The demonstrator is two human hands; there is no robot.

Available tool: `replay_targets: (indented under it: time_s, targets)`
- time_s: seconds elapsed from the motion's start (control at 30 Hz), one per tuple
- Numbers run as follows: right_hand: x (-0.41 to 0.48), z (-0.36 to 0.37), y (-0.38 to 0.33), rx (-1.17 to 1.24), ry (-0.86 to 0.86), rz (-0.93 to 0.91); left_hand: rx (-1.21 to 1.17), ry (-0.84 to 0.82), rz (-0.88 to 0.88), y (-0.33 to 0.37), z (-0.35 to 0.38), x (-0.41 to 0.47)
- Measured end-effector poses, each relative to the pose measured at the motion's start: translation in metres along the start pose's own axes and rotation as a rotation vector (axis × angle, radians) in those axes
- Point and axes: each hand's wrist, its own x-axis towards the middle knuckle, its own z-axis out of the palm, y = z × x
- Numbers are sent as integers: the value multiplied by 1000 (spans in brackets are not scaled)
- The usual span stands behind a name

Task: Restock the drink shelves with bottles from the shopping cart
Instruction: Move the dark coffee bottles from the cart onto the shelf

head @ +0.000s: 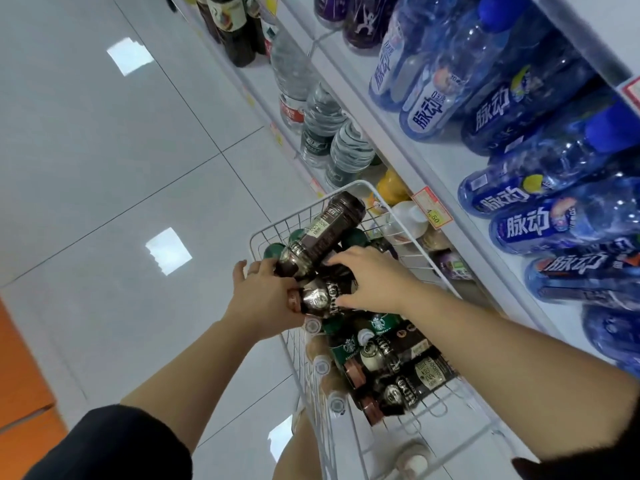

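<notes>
low over cart [277, 223], left hand [263, 299] gripping bottles [329, 226], right hand [370, 278] arched across

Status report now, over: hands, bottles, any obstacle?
Left hand grips dark brown plastic coffee bottle over white wire cart. Right hand rests on second brown bottle. No obstacle seen.

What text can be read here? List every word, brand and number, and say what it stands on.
"脉动": blue bottles on the shelf.
"4.50": price tag on the shelf edge.
Starbucks logo: green bottles in the cart; its wording is too small to read.
Label on the dark bottle gripped by the left hand: too blurred.
Other shelf labels: unreadable.
</notes>
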Motion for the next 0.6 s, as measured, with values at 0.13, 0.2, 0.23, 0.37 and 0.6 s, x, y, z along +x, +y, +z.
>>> replay_targets:
  time_s: [0.13,0.2,0.23,0.37,0.6]
  targets:
    - [-5,8,13,8,-134,30,-87,-14,56,-2,-1,-7]
    - [-10,16,16,-78,-139,1,-89,-19,85,0,-5,-11]
    - [-13,20,16,-74,-128,1,-85,-17,96,2,-7,-15]
    - [-39,26,14,74,48,29,-254,42,130,13,-22,-35]
    - [-114,13,4,417,411,126,-433,113,181,48,-71,-75]
